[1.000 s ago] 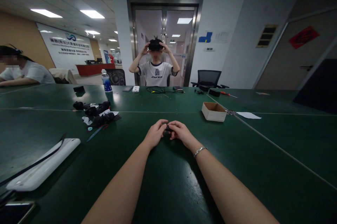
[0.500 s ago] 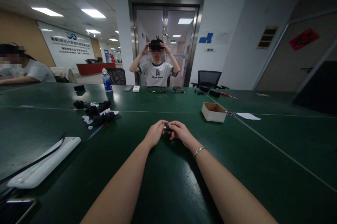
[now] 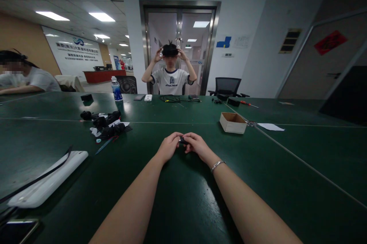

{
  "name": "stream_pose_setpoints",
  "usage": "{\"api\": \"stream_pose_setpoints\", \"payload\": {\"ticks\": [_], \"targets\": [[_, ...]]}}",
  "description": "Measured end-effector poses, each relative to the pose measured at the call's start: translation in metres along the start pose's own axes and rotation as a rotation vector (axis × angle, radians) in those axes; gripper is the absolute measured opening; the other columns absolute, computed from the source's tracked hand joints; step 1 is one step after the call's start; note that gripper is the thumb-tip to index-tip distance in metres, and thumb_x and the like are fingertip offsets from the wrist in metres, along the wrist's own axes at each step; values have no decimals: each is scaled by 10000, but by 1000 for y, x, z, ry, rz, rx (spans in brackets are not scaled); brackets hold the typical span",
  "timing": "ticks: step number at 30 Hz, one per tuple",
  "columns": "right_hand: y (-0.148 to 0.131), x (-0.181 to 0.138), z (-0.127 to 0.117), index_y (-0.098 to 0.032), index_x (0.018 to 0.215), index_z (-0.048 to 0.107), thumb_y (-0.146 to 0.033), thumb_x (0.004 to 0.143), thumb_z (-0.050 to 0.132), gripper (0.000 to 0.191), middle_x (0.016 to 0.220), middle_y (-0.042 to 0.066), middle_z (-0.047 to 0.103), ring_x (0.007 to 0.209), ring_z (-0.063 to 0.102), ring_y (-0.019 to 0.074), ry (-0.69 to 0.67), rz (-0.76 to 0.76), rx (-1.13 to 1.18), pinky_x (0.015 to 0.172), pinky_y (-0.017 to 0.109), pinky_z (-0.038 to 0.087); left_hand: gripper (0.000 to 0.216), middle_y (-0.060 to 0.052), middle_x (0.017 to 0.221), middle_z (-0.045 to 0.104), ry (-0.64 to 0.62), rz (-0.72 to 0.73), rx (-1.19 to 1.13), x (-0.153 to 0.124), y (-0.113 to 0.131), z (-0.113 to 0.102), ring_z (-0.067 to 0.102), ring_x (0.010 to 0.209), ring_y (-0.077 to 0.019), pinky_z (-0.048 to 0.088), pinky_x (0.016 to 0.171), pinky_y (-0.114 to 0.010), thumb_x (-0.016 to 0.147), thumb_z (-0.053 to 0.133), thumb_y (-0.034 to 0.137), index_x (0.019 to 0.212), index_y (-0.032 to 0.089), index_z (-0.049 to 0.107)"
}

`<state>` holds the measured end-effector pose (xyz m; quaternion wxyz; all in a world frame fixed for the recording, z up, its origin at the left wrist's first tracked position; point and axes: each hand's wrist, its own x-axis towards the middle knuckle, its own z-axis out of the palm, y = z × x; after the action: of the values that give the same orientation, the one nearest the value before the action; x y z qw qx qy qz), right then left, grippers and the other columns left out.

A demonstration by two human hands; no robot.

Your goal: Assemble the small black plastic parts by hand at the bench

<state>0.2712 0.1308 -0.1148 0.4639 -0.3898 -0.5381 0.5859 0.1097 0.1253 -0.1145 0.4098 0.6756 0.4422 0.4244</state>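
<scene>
My left hand (image 3: 168,146) and my right hand (image 3: 197,145) meet at the middle of the dark green table (image 3: 183,198), fingers curled and pinched together. Between the fingertips sits a small black part (image 3: 182,141) with a pale glint on it. Both hands grip it; most of it is hidden by the fingers. A thin bracelet (image 3: 217,165) circles my right wrist.
A small open cardboard box (image 3: 233,122) stands to the right. A heap of black parts and white scraps (image 3: 107,125) lies to the left, with a white flat case (image 3: 47,183) nearer. A person across the table (image 3: 170,74) holds a headset; another person (image 3: 23,78) sits far left.
My hands stay pinched on the small part with only slight finger shifts. The person opposite keeps adjusting the headset.
</scene>
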Motion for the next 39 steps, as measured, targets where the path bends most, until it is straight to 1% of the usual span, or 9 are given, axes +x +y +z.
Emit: {"api": "stream_pose_setpoints", "payload": {"ticks": [2, 6, 9, 20, 23, 28, 32, 36, 39], "targets": [[0, 0, 0, -149, 891, 587, -244, 822, 628, 125, 590, -26, 569, 422, 523, 76, 5, 4, 1, 474, 218, 539, 338, 1, 705, 520, -2, 20, 3, 1, -1, 0, 457, 605, -120, 357, 555, -218, 838, 420, 328, 1084, 190, 606], [1, 1, 0, -149, 872, 585, -256, 810, 645, 137, 595, -25, 574, 413, 518, 73, 17, 3, -7, 464, 212, 531, 347, 11, 652, 498, -1, 31, 16, 3, -4, 1, 451, 583, -118, 352, 550, -218, 857, 393, 340, 1077, 181, 610], [1, 0, 0, -151, 868, 586, -258, 806, 648, 138, 579, -32, 563, 413, 517, 74, 21, -1, -2, 468, 216, 534, 359, -1, 728, 541, 5, 32, 9, 4, -5, 1, 460, 592, -114, 370, 559, -220, 839, 431, 320, 1133, 184, 585], [-1, -1, 1, -148, 866, 590, -234, 813, 628, 108, 601, -17, 582, 419, 519, 74, 14, 1, -1, 464, 215, 535, 347, 5, 689, 530, -10, 32, 16, 3, -4, 0, 461, 590, -116, 362, 555, -220, 868, 396, 366, 1080, 192, 608], [-1, 0, 1, -147, 869, 586, -220, 823, 612, 89, 596, -19, 580, 422, 523, 77, 13, 7, -6, 464, 213, 535, 323, 4, 732, 546, -21, 39, 8, 2, -3, 0, 463, 591, -113, 375, 563, -224, 839, 431, 321, 1086, 200, 602], [-2, -1, 2, -146, 860, 579, -194, 842, 586, 52, 572, -24, 568, 415, 524, 80, 18, 7, -21, 455, 208, 531, 340, 17, 627, 502, -17, 10, 13, 1, -2, -1, 448, 559, -118, 356, 540, -226, 866, 383, 362, 1045, 184, 610], [-2, -1, 3, -146, 867, 580, -189, 851, 585, 46, 577, -24, 569, 412, 527, 75, 23, 4, -17, 458, 200, 532, 318, 4, 726, 547, -14, 31, -7, 2, -3, -2, 472, 595, -111, 379, 562, -224, 831, 415, 301, 1059, 192, 607], [-2, -1, 3, -145, 862, 577, -184, 849, 592, 44, 571, -29, 565, 401, 520, 73, 27, 13, -19, 450, 198, 531, 338, 18, 626, 495, -10, 6, -9, 4, -6, -1, 449, 557, -116, 353, 527, -226, 848, 382, 341, 1034, 179, 614], [-3, -1, 3, -143, 867, 571, -167, 863, 562, 26, 582, -24, 571, 407, 523, 75, 25, 15, -13, 448, 197, 531, 317, 6, 691, 539, -17, 16, -24, 5, -7, 0, 456, 566, -108, 366, 548, -226, 824, 400, 306, 1020, 179, 614]]}}
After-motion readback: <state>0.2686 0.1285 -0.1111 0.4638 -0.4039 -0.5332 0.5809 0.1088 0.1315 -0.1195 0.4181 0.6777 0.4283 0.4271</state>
